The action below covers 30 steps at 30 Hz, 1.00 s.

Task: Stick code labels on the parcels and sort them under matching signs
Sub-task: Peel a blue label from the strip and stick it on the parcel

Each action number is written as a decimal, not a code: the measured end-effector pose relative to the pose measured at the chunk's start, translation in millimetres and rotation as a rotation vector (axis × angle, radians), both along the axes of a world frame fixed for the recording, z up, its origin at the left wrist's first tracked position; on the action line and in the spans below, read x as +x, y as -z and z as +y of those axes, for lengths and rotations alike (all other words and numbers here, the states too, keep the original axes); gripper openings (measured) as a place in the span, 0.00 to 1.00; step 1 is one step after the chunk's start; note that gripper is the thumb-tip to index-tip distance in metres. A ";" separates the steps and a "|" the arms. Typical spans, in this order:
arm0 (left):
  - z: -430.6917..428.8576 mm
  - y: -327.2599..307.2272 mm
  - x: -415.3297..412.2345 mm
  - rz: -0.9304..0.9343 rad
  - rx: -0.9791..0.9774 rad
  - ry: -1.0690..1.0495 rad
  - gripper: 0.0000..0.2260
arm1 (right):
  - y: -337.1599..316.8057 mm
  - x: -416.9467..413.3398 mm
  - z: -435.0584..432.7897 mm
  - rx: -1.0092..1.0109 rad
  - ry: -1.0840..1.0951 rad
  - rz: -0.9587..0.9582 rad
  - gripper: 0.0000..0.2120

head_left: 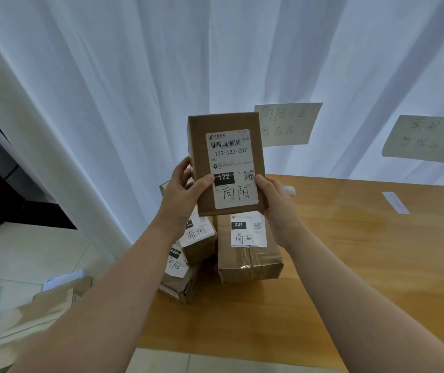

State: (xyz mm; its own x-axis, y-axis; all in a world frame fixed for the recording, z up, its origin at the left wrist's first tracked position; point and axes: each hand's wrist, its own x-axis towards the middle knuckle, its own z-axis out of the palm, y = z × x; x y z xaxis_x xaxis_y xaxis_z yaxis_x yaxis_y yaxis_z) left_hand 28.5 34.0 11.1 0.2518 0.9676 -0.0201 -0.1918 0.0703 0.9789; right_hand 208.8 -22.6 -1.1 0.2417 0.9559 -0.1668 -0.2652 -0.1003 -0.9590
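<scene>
White curtain point(107, 103) fills the bkgd beyond both grips. Desk point(350, 251) lies below them and runs off to the R. Two paper signs hang on the curtain above the desk's far edge. The near sign point(285, 125) is just up & R of the grips, and its L edge meets the held parcel's top R corner in view. The far sign point(428, 138) is well off to the R. A pile of parcels point(247, 262) sits on the desk right under the grips, all w/ labels on.

Held parcel point(198, 141) is a small brown box, raised clear of the pile. Its long axis is approx upright, top leaning a touch L, printed face to the camera. Its label point(231, 170) is stuck on and reads 122-122-C07, w/ handwritten chars at the bottom. The near sign's top line seems to start w/ the same two chars, tho the writing is faint.

L grip point(180, 195) has its thumb on the front lower L and fingers round the L side. R grip point(277, 208) has its thumb on the lower R edge, palm cupping the bottom corner. Both clasp the box's lower half.

Judgement: labelling looks done on this one, so sorting is the step in hand. The spot under the near sign is R & fwd of the grips, so the R grip is nearer. Prob. a short carry R, down onto bare desk.
</scene>
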 end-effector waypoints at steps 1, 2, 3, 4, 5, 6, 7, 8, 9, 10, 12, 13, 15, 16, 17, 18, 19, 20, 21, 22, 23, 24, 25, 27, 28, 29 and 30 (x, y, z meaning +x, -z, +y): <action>1.0 -0.7 4.6 -0.001 0.008 0.003 0.29 | -1.8 2.3 -1.2 0.005 0.017 0.012 0.19; 1.7 -0.8 9.1 0.001 0.014 0.005 0.30 | -2.4 5.7 -1.6 0.010 0.037 0.001 0.19; 1.6 -1.0 13.6 0.006 0.015 0.006 0.30 | -4.3 8.4 -2.4 0.014 0.057 -0.016 0.19; 1.4 -1.3 18.1 0.013 0.016 0.008 0.30 | -5.2 11.9 -2.6 0.017 0.070 -0.035 0.20; 0.7 -1.8 23.1 0.016 0.018 0.011 0.28 | -6.9 15.3 -3.3 0.016 0.081 -0.044 0.21; -0.2 -2.4 28.4 0.015 0.020 0.019 0.27 | -6.8 20.3 -3.8 0.013 0.090 -0.056 0.22; -1.0 -3.0 34.2 0.013 0.020 0.029 0.26 | -7.3 25.5 -4.8 0.011 0.101 -0.066 0.23; -1.7 -3.5 40.1 0.013 0.017 0.039 0.26 | -6.5 31.9 -5.7 0.009 0.113 -0.082 0.23; -2.7 -3.8 46.0 0.013 0.011 0.051 0.26 | -7.5 37.8 -7.6 0.005 0.123 -0.094 0.23; -3.5 -3.7 52.0 0.013 0.008 0.067 0.26 | -7.3 44.7 -9.3 0.003 0.133 -0.105 0.23; -6.6 -1.7 65.6 0.029 0.010 0.099 0.26 | -8.2 58.9 -14.1 0.001 0.158 -0.114 0.23; -8.8 -0.3 73.2 0.039 0.005 0.110 0.28 | -8.4 66.6 -16.6 0.001 0.175 -0.102 0.22; -15.0 2.6 91.4 0.046 -0.016 0.123 0.30 | -6.1 85.2 -21.2 -0.001 0.205 -0.056 0.22; -18.1 4.7 102.0 0.051 -0.024 0.129 0.29 | -4.1 96.0 -23.3 -0.006 0.214 -0.039 0.21; -21.2 6.7 113.4 0.059 -0.030 0.134 0.27 | -2.6 107.1 -25.3 -0.013 0.223 -0.030 0.21; -24.4 8.0 125.8 0.067 -0.037 0.138 0.26 | -0.6 119.0 -27.1 -0.023 0.228 -0.034 0.22; -27.7 9.4 138.9 0.074 -0.043 0.141 0.24 | 1.4 131.4 -29.0 -0.033 0.231 -0.045 0.22; -30.8 10.7 152.8 0.080 -0.046 0.141 0.23 | 4.0 144.6 -30.4 -0.042 0.235 -0.064 0.22; -33.9 12.7 167.2 0.088 -0.047 0.140 0.21 | 6.0 158.3 -31.9 -0.050 0.237 -0.082 0.22; -37.1 14.7 181.9 0.099 -0.046 0.138 0.19 | 8.5 172.9 -33.3 -0.059 0.237 -0.100 0.21; -39.8 17.3 196.7 0.110 -0.046 0.136 0.18 | 11.0 187.8 -34.6 -0.073 0.236 -0.110 0.21; -42.4 20.2 211.2 0.124 -0.050 0.132 0.17 | 14.4 203.0 -35.6 -0.092 0.230 -0.121 0.22; -44.6 23.4 225.3 0.137 -0.057 0.129 0.16 | 18.1 218.1 -36.2 -0.117 0.218 -0.131 0.24; -47.0 32.7 250.6 0.171 -0.077 0.137 0.14 | 27.5 246.6 -36.6 -0.166 0.181 -0.159 0.27; -47.5 38.1 261.5 0.187 -0.089 0.152 0.12 | 32.7 259.2 -36.5 -0.185 0.163 -0.169 0.28; -47.7 44.0 271.0 0.203 -0.100 0.165 0.11 | 37.2 270.4 -36.5 -0.202 0.148 -0.176 0.28; -48.2 50.2 279.8 0.223 -0.110 0.168 0.11 | 42.0 280.7 -36.5 -0.220 0.131 -0.182 0.28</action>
State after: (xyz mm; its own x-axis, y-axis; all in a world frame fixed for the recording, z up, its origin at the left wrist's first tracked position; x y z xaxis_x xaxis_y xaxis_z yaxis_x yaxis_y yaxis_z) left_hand 308.3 -14.1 -39.1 0.3855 0.9019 -0.1951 0.0508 0.1904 0.9804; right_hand 489.5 -59.1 -43.0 0.4050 0.8606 -0.3088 -0.1159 -0.2867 -0.9510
